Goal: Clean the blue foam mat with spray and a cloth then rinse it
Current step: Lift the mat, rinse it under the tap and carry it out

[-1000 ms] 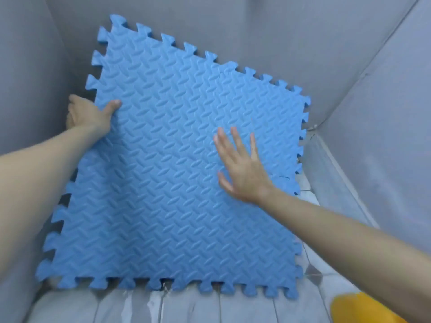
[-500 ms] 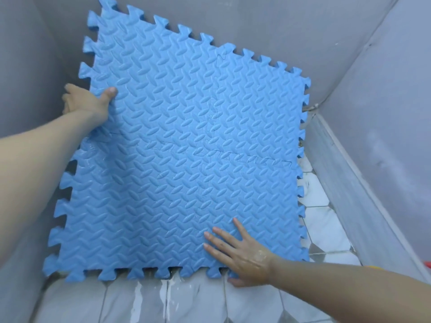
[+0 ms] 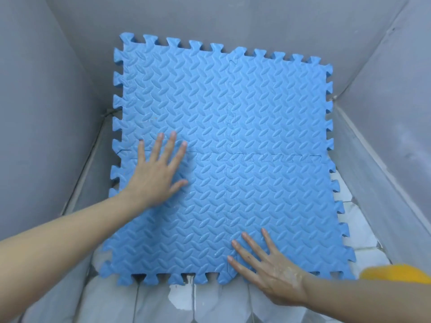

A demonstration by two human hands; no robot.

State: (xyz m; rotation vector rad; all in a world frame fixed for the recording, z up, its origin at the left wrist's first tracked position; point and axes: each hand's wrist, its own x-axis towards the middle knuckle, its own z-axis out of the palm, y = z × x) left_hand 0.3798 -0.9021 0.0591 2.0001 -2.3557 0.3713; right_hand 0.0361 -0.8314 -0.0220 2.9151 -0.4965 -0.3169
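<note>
Mat (image 3: 233,136) leans against grey wall (image 3: 210,17), lower edge on tiled floor (image 3: 359,231). Left hand (image 3: 156,176) and right hand (image 3: 268,266) press flat, fingers spread, gripping nothing. Step: positioning. Next: fetch spray and cloth, neither visible.

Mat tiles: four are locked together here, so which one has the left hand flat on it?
The near-left tile of the blue foam mat. The left hand lies mostly on it, fingertips crossing the seam; the right hand presses the near-right tile.
</note>
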